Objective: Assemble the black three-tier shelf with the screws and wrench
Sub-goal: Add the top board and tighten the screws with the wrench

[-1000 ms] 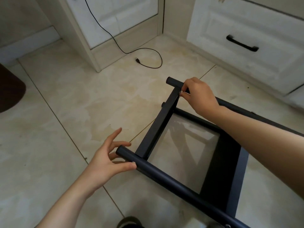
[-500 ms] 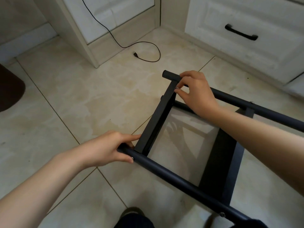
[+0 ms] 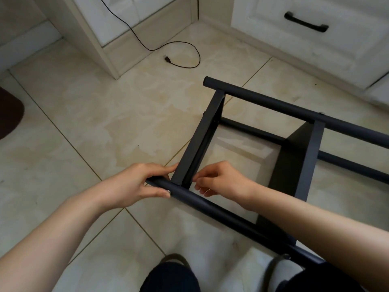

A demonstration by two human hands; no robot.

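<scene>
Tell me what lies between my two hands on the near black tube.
In the head view, the end of the flat black shelf panel meets the near black round tube between the left hand and right hand.

Both forearms are bare from the frame edge to the wrist; no sleeve, watch, bracelet or ring is visible on either. The left hand enters from the 8 o'clock direction, the right hand from the 4 o'clock direction. Fingernails are short and unpainted where they show, with one pale nail visible on the left thumb. At the 6 o'clock edge, two legs in dark trousers appear, black or very dark navy; the fabric is plain, with no visible seam or marking. Behind each leg, part of a slipper shows, with a light grey upper and a darker olive-grey rim.
</scene>
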